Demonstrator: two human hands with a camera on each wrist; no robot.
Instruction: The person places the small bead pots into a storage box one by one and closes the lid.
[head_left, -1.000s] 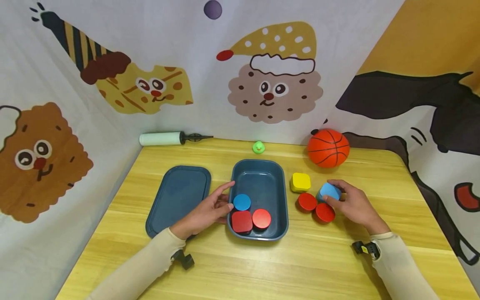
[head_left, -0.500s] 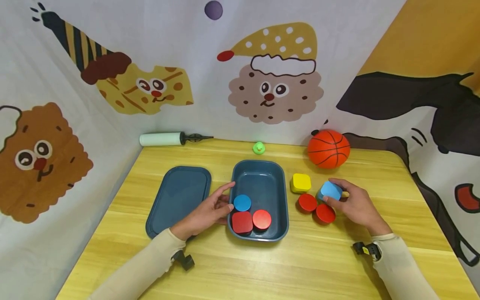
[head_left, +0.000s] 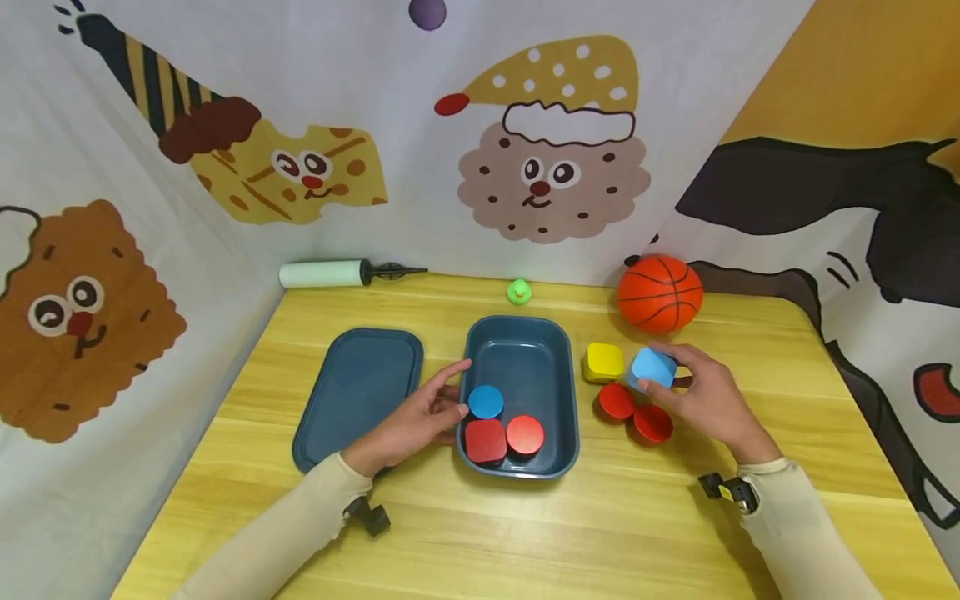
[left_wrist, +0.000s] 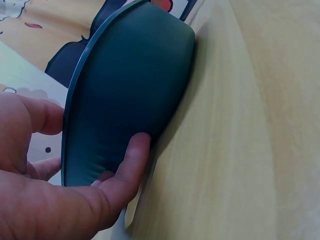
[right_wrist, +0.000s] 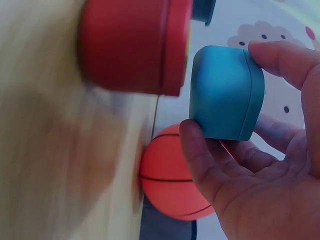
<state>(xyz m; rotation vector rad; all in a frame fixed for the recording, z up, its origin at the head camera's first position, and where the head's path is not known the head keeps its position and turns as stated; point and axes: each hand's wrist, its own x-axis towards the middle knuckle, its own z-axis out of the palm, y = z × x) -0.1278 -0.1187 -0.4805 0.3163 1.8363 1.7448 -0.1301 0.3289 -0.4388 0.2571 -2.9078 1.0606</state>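
Sitting open, the box (head_left: 525, 358) has its lid (head_left: 362, 392) off at nine o'clock. The left hand (head_left: 411, 425) touches that side of the box, fingers spread. At three o'clock, the right hand (head_left: 707, 393) pinches a light blue block (head_left: 652, 367) in the air. Three blocks (head_left: 486, 442) are in, near seven o'clock; a yellow block (head_left: 603, 362) and two red blocks (head_left: 617, 402) sit outside, so maybe under half is done.
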